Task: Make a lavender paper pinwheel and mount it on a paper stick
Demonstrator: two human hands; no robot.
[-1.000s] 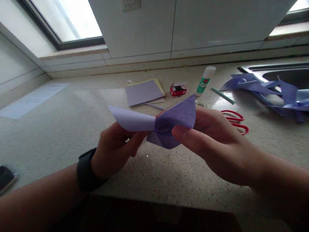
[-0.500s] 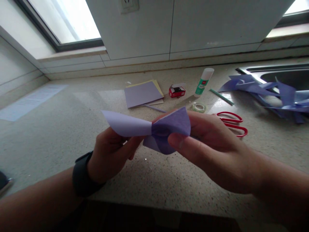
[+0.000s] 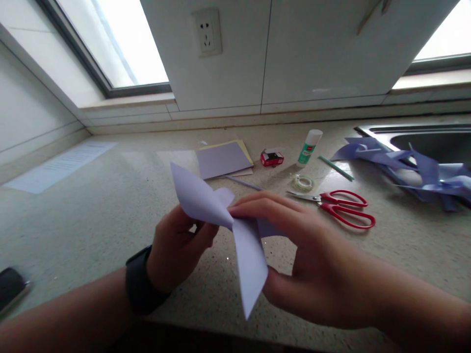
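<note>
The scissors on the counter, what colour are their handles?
Red. The scissors lie on the countertop beyond the right hand, shown clearly in the head view.

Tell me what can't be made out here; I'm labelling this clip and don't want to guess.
Head view only:
- Centre of the folded purple paper: covered by right hand fingers.
- Left hand fingertips: behind the paper.
- Glue stick label and red box print: too small.
- Dark object: cut by left edge.
- Purple paper pile: cut by right edge; shapes unclear.
- Sink inside: mostly out of frame.
</note>
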